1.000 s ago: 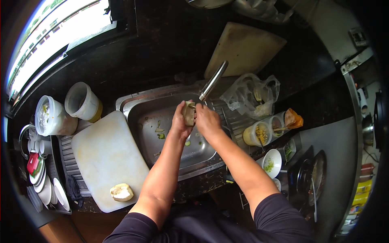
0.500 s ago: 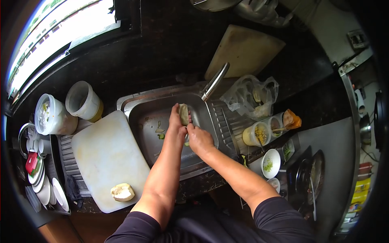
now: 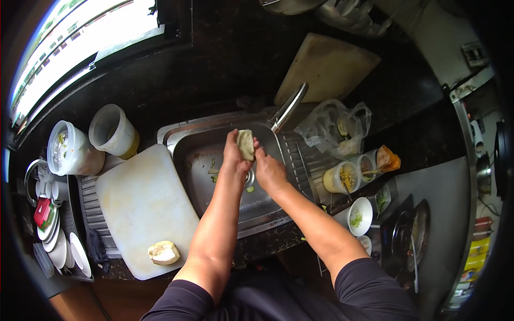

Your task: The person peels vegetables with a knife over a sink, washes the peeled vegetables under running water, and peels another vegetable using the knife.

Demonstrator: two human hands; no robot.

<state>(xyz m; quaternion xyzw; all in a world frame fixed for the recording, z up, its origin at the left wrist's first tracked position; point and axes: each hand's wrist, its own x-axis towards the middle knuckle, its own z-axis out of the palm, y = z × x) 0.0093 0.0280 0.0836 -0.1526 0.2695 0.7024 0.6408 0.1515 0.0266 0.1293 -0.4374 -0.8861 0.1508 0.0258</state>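
Over the sink (image 3: 201, 184), my left hand (image 3: 232, 156) is closed round a pale, cream-coloured vegetable piece (image 3: 246, 144), its kind unclear. My right hand (image 3: 271, 172) is closed just to the right of that piece, the fingers near its lower edge. Whatever tool it may grip is hidden by the fingers. Bits of green and pale peel (image 3: 213, 170) lie on the sink floor, with another green scrap (image 3: 250, 189) by the drain. A similar cream piece with brownish patches (image 3: 164, 252) rests at the near end of the white cutting board (image 3: 142, 203).
A curved tap (image 3: 290, 107) rises behind the sink. Plastic tubs (image 3: 75, 152) stand at the left, above a rack of plates (image 3: 60, 251). On the right are a plastic bag (image 3: 316, 125), a tub of yellow bits (image 3: 336, 181) and a white bowl (image 3: 360, 216). Another board (image 3: 326, 69) leans behind.
My right hand has shifted slightly up and right against the vegetable piece, whose broad face now shows more. A green scrap near the drain is more visible. The view has shifted a little.
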